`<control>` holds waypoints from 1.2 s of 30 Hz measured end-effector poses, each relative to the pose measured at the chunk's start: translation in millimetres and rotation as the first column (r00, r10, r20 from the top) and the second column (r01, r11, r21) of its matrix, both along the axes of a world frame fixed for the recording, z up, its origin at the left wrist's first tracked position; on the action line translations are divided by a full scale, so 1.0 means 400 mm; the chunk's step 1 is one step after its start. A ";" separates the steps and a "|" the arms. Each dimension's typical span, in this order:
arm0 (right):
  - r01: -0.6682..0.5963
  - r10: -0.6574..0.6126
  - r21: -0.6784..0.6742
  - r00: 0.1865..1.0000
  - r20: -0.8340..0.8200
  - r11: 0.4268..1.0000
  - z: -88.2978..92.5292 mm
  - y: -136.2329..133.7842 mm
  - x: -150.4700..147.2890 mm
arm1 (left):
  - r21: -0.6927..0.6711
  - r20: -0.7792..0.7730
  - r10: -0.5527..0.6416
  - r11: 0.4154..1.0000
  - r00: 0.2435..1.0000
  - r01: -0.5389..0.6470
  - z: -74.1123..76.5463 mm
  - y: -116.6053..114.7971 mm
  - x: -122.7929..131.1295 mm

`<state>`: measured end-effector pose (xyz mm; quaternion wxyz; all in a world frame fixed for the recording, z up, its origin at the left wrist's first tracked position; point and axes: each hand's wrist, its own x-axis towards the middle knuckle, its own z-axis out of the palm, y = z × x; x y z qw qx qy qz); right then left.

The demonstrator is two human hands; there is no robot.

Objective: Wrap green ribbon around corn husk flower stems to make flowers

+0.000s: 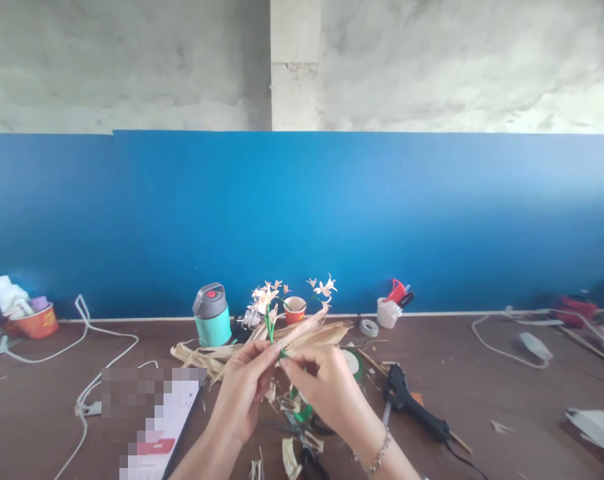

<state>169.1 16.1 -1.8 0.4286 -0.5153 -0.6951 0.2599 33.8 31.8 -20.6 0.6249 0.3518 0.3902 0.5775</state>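
Flowers (265, 298), both hands' fingers (265, 360) pinching green stems (271, 331), husks (327, 335) behind, glue gun (416, 404) at right

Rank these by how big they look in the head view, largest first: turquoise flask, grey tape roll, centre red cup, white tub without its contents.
1. Turquoise flask
2. White tub and centre red cup: too alike to rank
3. Grey tape roll
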 end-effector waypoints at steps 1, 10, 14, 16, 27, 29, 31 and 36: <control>-0.025 0.026 -0.039 0.999 0.032 0.999 -0.004 -0.004 -0.006 | 0.001 0.000 0.002 1.000 1.000 -0.002 -0.001 0.000 0.000; -0.227 0.195 -0.194 0.966 -0.172 0.954 -0.042 0.013 -0.039 | -0.027 0.012 0.028 0.999 1.000 -0.028 0.022 -0.004 -0.007; -0.162 0.148 -0.098 0.979 -0.140 0.982 -0.055 0.011 -0.050 | -0.099 0.108 0.021 0.995 0.994 -0.010 0.026 -0.012 -0.002; -0.076 0.075 -0.010 0.995 -0.064 0.997 -0.059 0.006 -0.056 | -0.116 0.127 0.030 0.993 0.991 -0.015 0.017 -0.011 0.001; 0.003 0.005 0.095 0.996 -0.089 0.995 -0.056 0.007 -0.058 | -0.040 0.224 0.011 0.999 0.975 -0.002 -0.009 -0.010 0.005; -0.007 0.015 0.068 0.992 -0.122 0.998 -0.056 0.012 -0.054 | -0.039 0.219 0.001 0.999 0.976 0.008 -0.007 -0.011 0.004; -0.039 0.046 0.047 0.985 -0.165 0.998 -0.056 0.014 -0.053 | -0.034 0.219 -0.012 0.999 0.976 0.020 -0.006 -0.013 0.004; -0.068 0.073 0.029 0.969 -0.237 0.997 -0.057 0.011 -0.060 | -0.042 0.196 -0.007 0.999 0.981 0.016 0.002 -0.021 0.010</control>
